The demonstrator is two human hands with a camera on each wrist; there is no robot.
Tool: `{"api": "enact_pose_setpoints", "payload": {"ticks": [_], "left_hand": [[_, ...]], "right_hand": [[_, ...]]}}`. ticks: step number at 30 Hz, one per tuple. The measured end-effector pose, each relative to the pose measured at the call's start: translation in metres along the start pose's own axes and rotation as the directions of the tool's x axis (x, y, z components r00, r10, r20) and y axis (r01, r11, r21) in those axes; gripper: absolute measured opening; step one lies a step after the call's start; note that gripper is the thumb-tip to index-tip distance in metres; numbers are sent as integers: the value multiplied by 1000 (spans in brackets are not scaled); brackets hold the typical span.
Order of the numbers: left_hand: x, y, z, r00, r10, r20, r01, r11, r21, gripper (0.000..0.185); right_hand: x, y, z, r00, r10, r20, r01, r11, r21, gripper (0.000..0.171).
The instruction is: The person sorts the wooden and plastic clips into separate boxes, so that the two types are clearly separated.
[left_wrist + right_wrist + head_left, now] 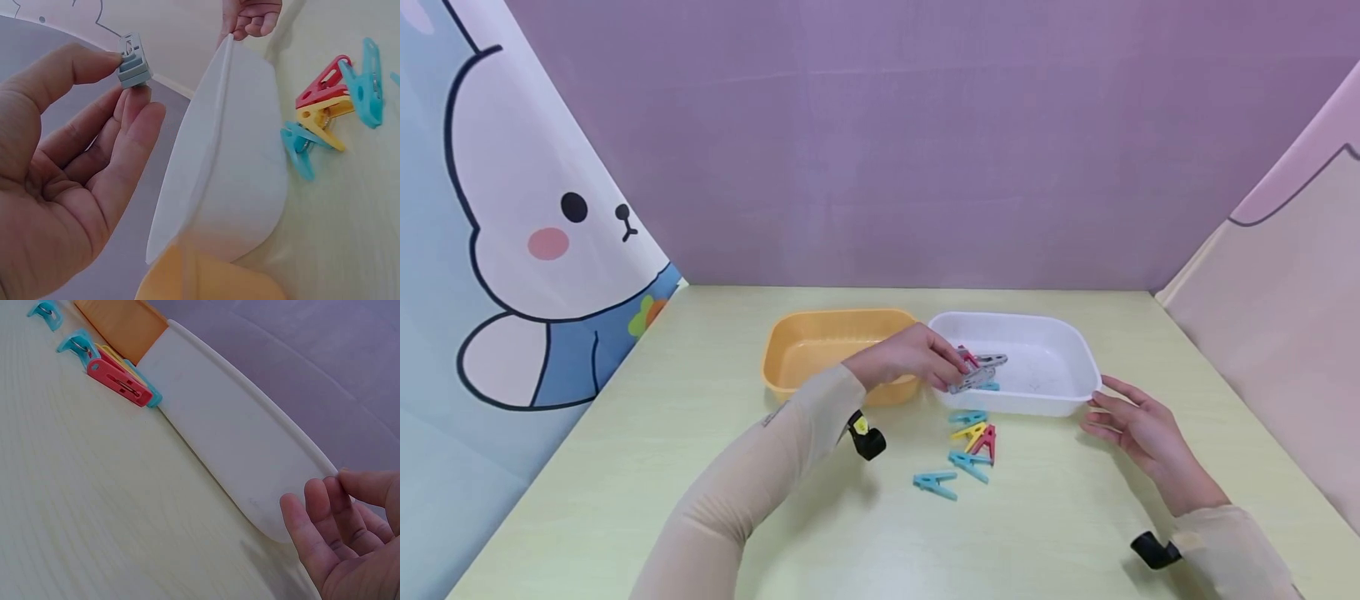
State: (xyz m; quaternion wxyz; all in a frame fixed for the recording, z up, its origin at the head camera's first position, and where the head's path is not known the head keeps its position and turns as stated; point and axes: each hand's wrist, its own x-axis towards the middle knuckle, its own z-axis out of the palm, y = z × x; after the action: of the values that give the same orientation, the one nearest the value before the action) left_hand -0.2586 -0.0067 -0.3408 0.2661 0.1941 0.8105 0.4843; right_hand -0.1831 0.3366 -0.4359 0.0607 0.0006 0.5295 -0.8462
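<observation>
My left hand [946, 367] reaches over the near left rim of the white tub [1078, 350] and pinches a grey clothes peg [976, 378] between thumb and fingers. The left wrist view shows that grey peg [133, 60] held up at my fingertips [145, 112], above the white tub's wall [219, 156]. A red peg [967, 357], another grey peg [994, 360] and a blue peg [989, 387] lie in the tub. My right hand [1105, 408] is relaxed, its fingertips [322, 494] touching the white tub's [237, 431] right corner.
An orange tub [820, 333] stands against the white one's left side. Several pegs lie on the pale table in front of the tubs: a yellow peg [968, 432], a red one [987, 442] and blue ones [935, 484]. Patterned screens enclose the table on three sides.
</observation>
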Motion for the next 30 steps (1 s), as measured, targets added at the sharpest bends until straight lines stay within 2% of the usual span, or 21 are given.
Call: {"api": "enact_pose_setpoints", "payload": {"ticks": [5, 15, 23, 30], "left_hand": [[9, 3, -4, 1000, 23, -20, -23, 1000, 3, 14], [23, 7, -10, 997, 66, -45, -69, 995, -66, 20], [35, 13, -14, 996, 57, -66, -65, 989, -132, 21], [49, 13, -14, 992, 32, -123, -50, 988, -148, 18]], "right_hand": [[0, 0, 0, 1000, 8, -8, -8, 1000, -3, 34], [-2, -1, 2, 1000, 19, -21, -19, 1000, 1, 33], [-2, -2, 2, 1000, 20, -14, -20, 1000, 0, 33], [-4, -2, 4, 1000, 10, -22, -10, 1000, 5, 34]]}}
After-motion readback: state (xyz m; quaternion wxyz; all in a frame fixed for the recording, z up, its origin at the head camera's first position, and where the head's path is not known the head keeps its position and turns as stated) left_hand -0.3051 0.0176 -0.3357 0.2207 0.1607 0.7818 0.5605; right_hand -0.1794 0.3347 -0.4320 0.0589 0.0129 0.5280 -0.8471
